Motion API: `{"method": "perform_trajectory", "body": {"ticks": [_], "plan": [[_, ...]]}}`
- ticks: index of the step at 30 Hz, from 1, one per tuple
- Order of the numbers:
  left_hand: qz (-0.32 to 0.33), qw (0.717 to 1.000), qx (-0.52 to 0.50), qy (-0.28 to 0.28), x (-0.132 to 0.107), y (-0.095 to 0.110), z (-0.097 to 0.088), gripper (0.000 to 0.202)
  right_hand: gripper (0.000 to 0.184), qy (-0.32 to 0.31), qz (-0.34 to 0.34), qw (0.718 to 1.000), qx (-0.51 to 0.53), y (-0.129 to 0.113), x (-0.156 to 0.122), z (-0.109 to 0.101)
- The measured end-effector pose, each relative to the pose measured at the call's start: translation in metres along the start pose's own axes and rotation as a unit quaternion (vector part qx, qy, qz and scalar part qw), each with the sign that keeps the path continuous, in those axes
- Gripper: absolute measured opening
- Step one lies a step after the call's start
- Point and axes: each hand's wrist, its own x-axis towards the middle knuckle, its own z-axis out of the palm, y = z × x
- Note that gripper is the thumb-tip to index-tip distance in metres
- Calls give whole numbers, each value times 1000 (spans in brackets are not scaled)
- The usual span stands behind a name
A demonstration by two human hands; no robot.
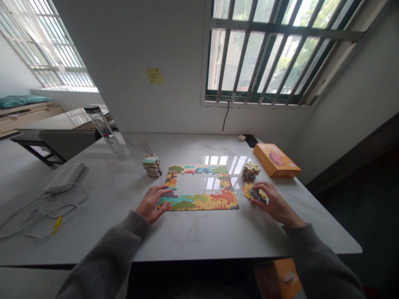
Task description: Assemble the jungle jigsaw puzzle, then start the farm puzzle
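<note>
A colourful jigsaw frame [199,199], joined round its border with a bare middle, lies on the white marble table [193,236]. My left hand [152,203] rests flat with fingers spread on the frame's left bottom corner. My right hand [272,203] sits just right of the frame, fingers pinched on a loose puzzle piece [258,194] that lies by another yellow piece [248,190]. One stack of pieces [152,165] stands left of the frame, another stack [251,171] right of it.
An orange puzzle box [276,160] lies at the back right. A clear water bottle [104,128] stands at the back left. A white power adapter with coiled cable [62,178] lies left. A dark phone [251,140] sits near the wall.
</note>
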Motion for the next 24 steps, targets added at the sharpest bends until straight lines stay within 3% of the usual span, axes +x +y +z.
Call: {"method": "perform_trajectory", "body": {"ticks": [5,8,10,12,15,20,24], "plan": [[3,996,-85,-14,24,37,10,24,31,-49,-104,991,65,-71,30,32],[-49,982,-181,-32,46,57,22,27,39,-57,-151,984,78,-106,51,49],[-96,954,-280,-42,61,62,31,42,46,-48,-176,980,76,-119,63,57],[-125,909,-395,-54,75,61,40,47,52,-34,-193,978,72,-125,72,63],[-144,870,-469,-46,86,54,52,47,59,-6,-203,977,71,-124,79,73],[-169,850,-498,-31,82,48,67,54,58,6,-188,976,110,-117,74,92],[-169,862,-476,-45,75,52,67,52,57,31,-95,970,220,-111,70,102]]}}
